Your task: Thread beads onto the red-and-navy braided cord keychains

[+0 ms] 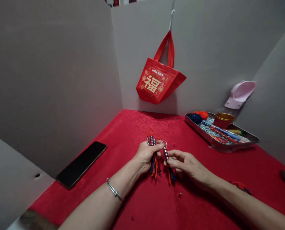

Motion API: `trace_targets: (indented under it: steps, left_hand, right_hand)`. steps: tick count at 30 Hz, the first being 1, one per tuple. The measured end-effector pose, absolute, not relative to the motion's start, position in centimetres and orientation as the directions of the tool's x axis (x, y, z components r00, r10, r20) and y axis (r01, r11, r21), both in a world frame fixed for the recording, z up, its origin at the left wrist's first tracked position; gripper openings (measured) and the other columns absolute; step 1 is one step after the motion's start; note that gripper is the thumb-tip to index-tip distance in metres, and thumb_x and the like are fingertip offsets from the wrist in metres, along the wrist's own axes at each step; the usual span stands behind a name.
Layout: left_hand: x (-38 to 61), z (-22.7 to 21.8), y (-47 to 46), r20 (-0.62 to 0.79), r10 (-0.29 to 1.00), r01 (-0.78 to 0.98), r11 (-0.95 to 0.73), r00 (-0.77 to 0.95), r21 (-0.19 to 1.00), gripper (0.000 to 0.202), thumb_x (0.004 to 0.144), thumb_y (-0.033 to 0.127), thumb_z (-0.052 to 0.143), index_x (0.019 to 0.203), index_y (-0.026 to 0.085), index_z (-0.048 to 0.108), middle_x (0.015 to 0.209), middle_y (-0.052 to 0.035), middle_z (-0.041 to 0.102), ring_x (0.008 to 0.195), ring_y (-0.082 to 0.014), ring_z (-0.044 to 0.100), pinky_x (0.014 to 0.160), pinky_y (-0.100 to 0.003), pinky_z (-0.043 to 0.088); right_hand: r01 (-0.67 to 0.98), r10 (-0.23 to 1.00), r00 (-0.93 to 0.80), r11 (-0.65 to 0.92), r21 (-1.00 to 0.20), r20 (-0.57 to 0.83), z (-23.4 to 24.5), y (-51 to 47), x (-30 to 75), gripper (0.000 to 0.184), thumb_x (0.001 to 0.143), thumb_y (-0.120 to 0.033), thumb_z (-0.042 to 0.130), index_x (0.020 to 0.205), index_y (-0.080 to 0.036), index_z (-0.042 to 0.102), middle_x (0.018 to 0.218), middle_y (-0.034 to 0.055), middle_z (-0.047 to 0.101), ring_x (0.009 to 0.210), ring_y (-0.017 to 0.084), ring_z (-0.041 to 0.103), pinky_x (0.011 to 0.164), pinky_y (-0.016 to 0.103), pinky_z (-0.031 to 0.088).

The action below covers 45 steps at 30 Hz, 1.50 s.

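My left hand point(146, 156) is closed round a bundle of braided cord keychains point(155, 166) in orange and dark blue, their loose ends hanging below the palm. Its thumb and forefinger also pinch near the metal ring point(164, 143) of one more braided cord keychain point(165, 154), which has a row of silvery pieces along its braid. Lower on that same braid, my right hand point(184, 163) grips with thumb and fingers, and an orange and dark blue tail hangs beneath. The fingers partly hide both braids.
A metal tray point(250, 137) at the right holds yarn, metal rings, pens and a red cup point(224, 120). A phone point(82, 164) lies at the left on the red cloth point(132, 127). A red bag point(156, 81) hangs on the wall. Another corded piece point(241, 187) lies beyond my right forearm.
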<state>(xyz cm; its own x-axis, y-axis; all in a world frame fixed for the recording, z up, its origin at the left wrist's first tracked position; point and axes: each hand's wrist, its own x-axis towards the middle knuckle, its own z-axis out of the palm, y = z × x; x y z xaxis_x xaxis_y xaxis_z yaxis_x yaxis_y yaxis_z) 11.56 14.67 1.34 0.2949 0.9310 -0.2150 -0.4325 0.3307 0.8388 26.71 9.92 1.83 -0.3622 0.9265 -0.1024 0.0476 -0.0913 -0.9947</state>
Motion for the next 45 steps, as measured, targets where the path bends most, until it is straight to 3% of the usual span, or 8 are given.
trace_targets:
  steps: [6,12,18,23,31,36,41,45]
  left_hand:
    - [11.5,1.9,14.6,-0.238,0.946,-0.409,0.311,0.219,0.858,0.024,0.058,0.010,0.074,0.077,0.009,0.059,0.056,0.0017,0.056,0.036,-0.0023,0.045,0.035,-0.013,0.036]
    - [11.3,1.6,14.9,-0.267,0.919,-0.412,0.372,0.290,0.832,0.020,0.063,0.011,0.070,0.080,0.010,0.059,0.049,0.0032,0.053,0.036,-0.0032,0.045,0.038,-0.014,0.037]
    - [11.4,1.5,14.9,-0.244,0.922,-0.403,0.355,0.301,0.844,0.014,0.065,0.013,0.068,0.076,0.008,0.061,0.057,-0.0012,0.058,0.037,-0.0030,0.046,0.035,-0.014,0.034]
    - [11.4,1.3,15.1,-0.248,0.900,-0.416,0.391,0.358,0.821,0.016,0.062,0.003,0.062,0.078,0.006,0.060,0.065,-0.0044,0.062,0.037,-0.0011,0.043,0.036,-0.013,0.033]
    - [11.5,1.4,14.9,-0.221,0.852,-0.498,0.468,0.476,0.730,0.028,0.061,-0.003,0.046,0.085,0.005,0.058,0.073,-0.0097,0.064,0.054,-0.0109,0.058,0.043,-0.018,0.042]
    - [11.3,1.4,14.9,-0.167,0.817,-0.498,0.483,0.552,0.720,0.032,0.066,-0.004,0.046,0.094,0.005,0.058,0.091,-0.0138,0.065,0.074,-0.0174,0.064,0.062,-0.026,0.051]
    - [11.1,1.2,14.9,-0.113,0.784,-0.514,0.501,0.610,0.696,0.033,0.071,-0.005,0.047,0.101,0.006,0.056,0.108,-0.0169,0.061,0.095,-0.0209,0.061,0.081,-0.030,0.049]
    - [11.2,0.8,15.0,-0.120,0.801,-0.511,0.481,0.587,0.713,0.034,0.069,-0.006,0.051,0.100,0.006,0.054,0.110,-0.0177,0.060,0.099,-0.0220,0.060,0.085,-0.030,0.047]
  right_hand:
    - [0.053,0.938,-0.341,-0.043,-0.998,-0.059,1.0,10.2,26.2,0.025,0.061,-0.034,0.072,0.073,-0.015,0.061,0.065,0.0003,0.056,0.059,0.011,0.047,0.056,0.025,0.035]
    - [0.050,0.924,-0.374,-0.063,-0.997,-0.078,1.3,10.5,26.4,0.030,0.065,-0.036,0.068,0.087,-0.016,0.063,0.074,0.0019,0.059,0.053,0.008,0.044,0.049,0.023,0.031]
    - [0.008,0.964,-0.263,-0.034,-0.999,-0.035,1.4,10.6,26.2,0.023,0.062,-0.032,0.070,0.076,-0.015,0.063,0.067,0.0004,0.058,0.055,0.009,0.045,0.051,0.023,0.032]
    - [0.040,0.965,-0.248,-0.074,-0.996,-0.082,1.6,10.8,26.4,0.023,0.063,-0.033,0.069,0.076,-0.015,0.064,0.064,0.0002,0.058,0.053,0.009,0.045,0.048,0.023,0.031]
    - [-0.009,0.977,-0.204,-0.072,-0.997,-0.069,1.2,11.0,26.5,0.029,0.059,-0.036,0.072,0.077,-0.015,0.065,0.068,0.0021,0.062,0.064,0.013,0.054,0.055,0.025,0.037]
    - [-0.032,0.993,-0.087,-0.084,-0.996,-0.081,1.5,10.8,26.7,0.034,0.059,-0.037,0.072,0.082,-0.014,0.064,0.065,0.0032,0.063,0.054,0.012,0.051,0.046,0.023,0.032]
    - [-0.021,0.999,0.015,-0.044,-0.999,-0.045,1.9,10.8,26.9,0.032,0.061,-0.035,0.070,0.082,-0.014,0.062,0.048,-0.0035,0.050,0.038,0.005,0.034,0.037,0.022,0.022]
    - [-0.007,0.999,0.025,-0.019,-1.000,-0.020,1.5,11.0,27.0,0.029,0.063,-0.035,0.069,0.082,-0.014,0.062,0.048,-0.0051,0.046,0.038,0.005,0.032,0.036,0.021,0.022]
